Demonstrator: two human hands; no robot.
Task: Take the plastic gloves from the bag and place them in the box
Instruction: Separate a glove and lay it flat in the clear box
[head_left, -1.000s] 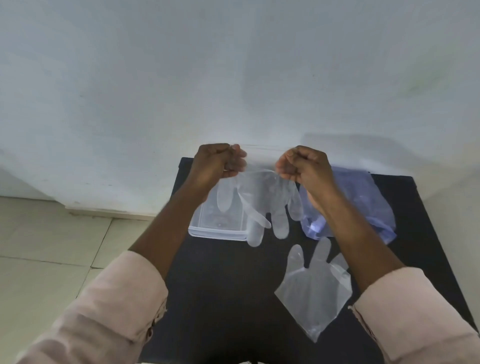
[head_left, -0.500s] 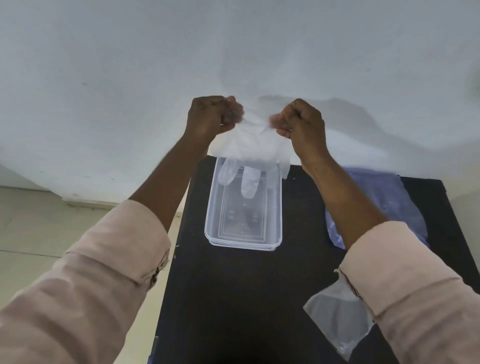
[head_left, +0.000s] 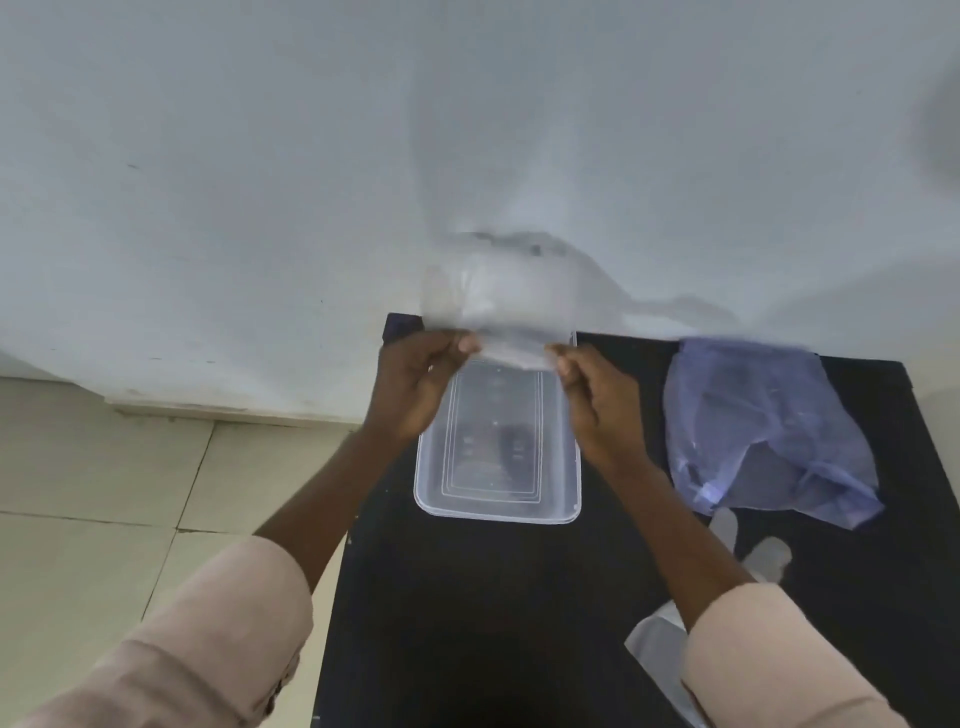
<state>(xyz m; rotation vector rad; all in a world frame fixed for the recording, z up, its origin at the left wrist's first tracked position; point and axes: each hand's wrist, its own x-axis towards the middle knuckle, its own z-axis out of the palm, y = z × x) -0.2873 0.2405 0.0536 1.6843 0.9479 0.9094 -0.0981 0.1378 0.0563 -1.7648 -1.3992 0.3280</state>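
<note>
A clear plastic glove (head_left: 506, 306) is pinched at its lower edge by both hands and billows upward, blurred, above the far end of the box. My left hand (head_left: 421, 384) grips its left corner and my right hand (head_left: 597, 400) its right corner. Below them lies the clear rectangular plastic box (head_left: 569, 488) on the black table, with nothing visible in it. A bluish plastic bag (head_left: 769, 431) lies crumpled to the right of the box. A second clear glove (head_left: 748, 566) lies near the table's right front, partly hidden by my right sleeve.
The black table (head_left: 493, 623) stands against a white wall (head_left: 260, 182). Tiled floor (head_left: 104, 493) shows to the left of the table's edge.
Both hands dropped from above the box's far end to just over it. The held glove, which hung fingers down, now flares upward from the hands.
</note>
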